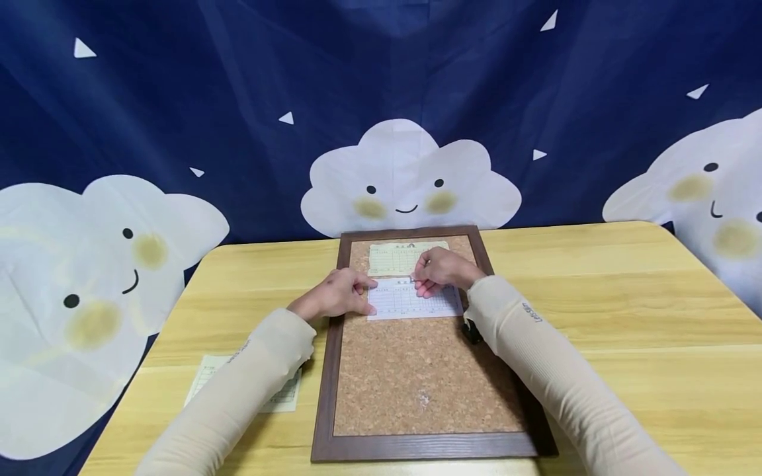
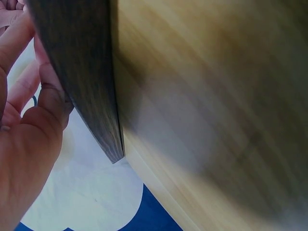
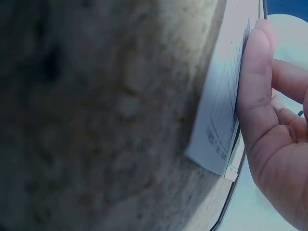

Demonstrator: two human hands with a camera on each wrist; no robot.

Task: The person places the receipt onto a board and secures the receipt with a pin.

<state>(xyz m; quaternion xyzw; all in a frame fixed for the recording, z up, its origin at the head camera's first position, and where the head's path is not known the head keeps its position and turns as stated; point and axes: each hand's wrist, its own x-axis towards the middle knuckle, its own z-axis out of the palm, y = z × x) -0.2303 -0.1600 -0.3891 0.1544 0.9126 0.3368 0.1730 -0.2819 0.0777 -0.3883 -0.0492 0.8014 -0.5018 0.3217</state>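
Note:
A white printed form [image 1: 388, 305] lies across the upper part of a dark-framed corkboard [image 1: 411, 377], just below a pale yellow form [image 1: 385, 259]. My left hand [image 1: 338, 293] reaches over the board's left frame, its thumb and a finger spread and touching the white form's left edge. At that form's top edge, my right hand [image 1: 442, 268] pinches something small and pin-like; its exact kind is too small to tell. In the right wrist view the fingers lie against the white form [image 3: 216, 106]. The left wrist view shows the hand beside the wooden frame [image 2: 79, 67].
Another pale form [image 1: 280, 400] lies on the wooden table [image 1: 625, 317] left of the board, partly covered by my left sleeve. A small pale mark [image 1: 423, 399] shows on the lower cork. Behind the table hangs a blue curtain [image 1: 250, 59] with cloud prints.

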